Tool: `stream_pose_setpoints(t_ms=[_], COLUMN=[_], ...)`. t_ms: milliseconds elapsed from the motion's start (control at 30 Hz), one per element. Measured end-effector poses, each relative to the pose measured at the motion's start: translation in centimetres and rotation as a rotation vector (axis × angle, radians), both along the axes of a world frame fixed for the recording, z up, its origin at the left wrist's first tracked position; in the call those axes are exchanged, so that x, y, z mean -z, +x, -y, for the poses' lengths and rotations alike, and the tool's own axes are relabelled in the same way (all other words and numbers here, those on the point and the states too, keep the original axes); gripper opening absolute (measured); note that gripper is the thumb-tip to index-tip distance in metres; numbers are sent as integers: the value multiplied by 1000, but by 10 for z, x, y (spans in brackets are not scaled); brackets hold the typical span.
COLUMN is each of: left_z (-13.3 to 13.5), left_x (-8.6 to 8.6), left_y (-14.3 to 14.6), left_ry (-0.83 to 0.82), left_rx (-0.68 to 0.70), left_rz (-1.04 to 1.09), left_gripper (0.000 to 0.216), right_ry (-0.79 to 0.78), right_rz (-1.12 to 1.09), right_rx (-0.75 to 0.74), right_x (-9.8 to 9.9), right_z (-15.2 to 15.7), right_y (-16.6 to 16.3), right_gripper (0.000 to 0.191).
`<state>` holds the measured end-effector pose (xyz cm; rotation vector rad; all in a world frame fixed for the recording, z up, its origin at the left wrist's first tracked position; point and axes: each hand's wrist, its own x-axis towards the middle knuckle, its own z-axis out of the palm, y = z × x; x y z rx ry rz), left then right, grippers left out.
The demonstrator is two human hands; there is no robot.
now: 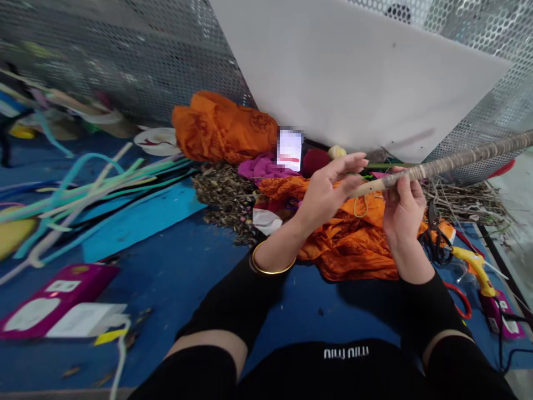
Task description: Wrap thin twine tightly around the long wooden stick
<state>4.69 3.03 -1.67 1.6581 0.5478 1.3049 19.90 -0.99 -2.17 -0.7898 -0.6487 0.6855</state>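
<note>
A long stick (458,160) wound with brownish cord runs from the middle of the view up to the right edge. My right hand (403,206) is closed round it near its left end. My left hand (333,186) touches the stick's tip, with the fingers stretched out and the thumb side against the end. A gold bangle (270,268) sits on my left wrist. Below both hands lies crumpled orange cloth (353,244) on the blue mat (187,272).
More orange cloth (220,128) and magenta cloth (262,166) lie behind, with dried plant bits (220,194). A white board (353,72) leans on perforated metal mesh (145,61). Foam strips (83,189) lie left, pink boxes (54,297) near left. Scissors (435,236) and a yellow glue gun (477,266) lie right.
</note>
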Motion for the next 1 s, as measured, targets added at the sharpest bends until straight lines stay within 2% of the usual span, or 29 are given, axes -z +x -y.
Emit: stream_pose_setpoints(t_ms=[100, 200, 300, 400, 467, 600, 667, 767, 867, 1000], left_z=[0, 1, -2, -9, -12, -9, -5, -3, -7, -12], left_x=[-15, -21, -16, -8, -4, -4, -5, -1, 6, 14], left_y=[-7, -6, -3, -3, -4, -5, -3, -1, -1, 0], left_ry=[-340, -540, -576, -557, -486, -211, -37, 297, 496, 553], left_rx=[277, 406, 344, 107, -49, -234, -327, -472, -502, -426], left_rz=[271, 413, 444, 309, 184, 95, 9, -233, -491, -757], left_gripper=[83, 77, 51, 34, 41, 74, 75, 62, 64, 68], right_ry=[26, 40, 56, 44, 28, 48, 54, 54, 81, 113], right_rz=[12, 21, 28, 35, 26, -1, -6, -10, -19, -14], right_rx=[-17, -28, -21, -3, 8, 34, 57, 88, 109, 130], right_x=[-3, -2, -3, -7, -12, -19, -20, -18, -17, -22], right_z=[0, -1, -1, 0, 0, 1, 0, -2, -4, -2], right_y=[6, 11, 13, 15, 18, 25, 31, 39, 46, 51], right_gripper=[30, 28, 26, 20, 18, 16, 18, 19, 21, 24])
